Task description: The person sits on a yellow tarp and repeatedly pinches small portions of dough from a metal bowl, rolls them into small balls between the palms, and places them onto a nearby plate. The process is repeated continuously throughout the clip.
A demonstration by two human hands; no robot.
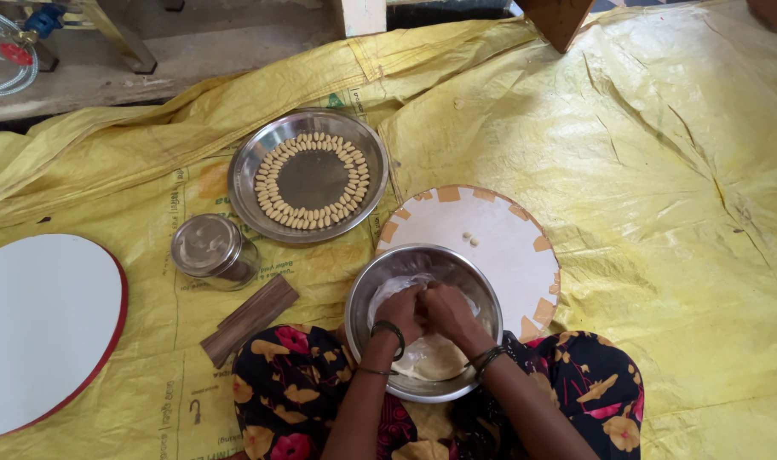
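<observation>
A steel bowl point(367, 294) rests in my lap and holds pale dough point(431, 359). Both hands are inside the bowl, pressed together over the dough. My left hand point(401, 308) and my right hand point(444, 311) have their fingers curled, pinching a bit of dough between them. What sits between the fingertips is hidden. Beyond the bowl lies a round white board point(499, 243) with two small dough pieces point(469, 239) on it. A steel plate point(310, 128) farther back carries several small shaped dough pieces in two rings.
A lidded steel tin point(210, 249) stands left of the bowl, with a brown ridged wooden block point(248, 319) beside it. A white round board with a red rim point(43, 328) lies far left. A yellow plastic sheet point(661, 213) covers the floor. Wooden furniture legs stand at the top.
</observation>
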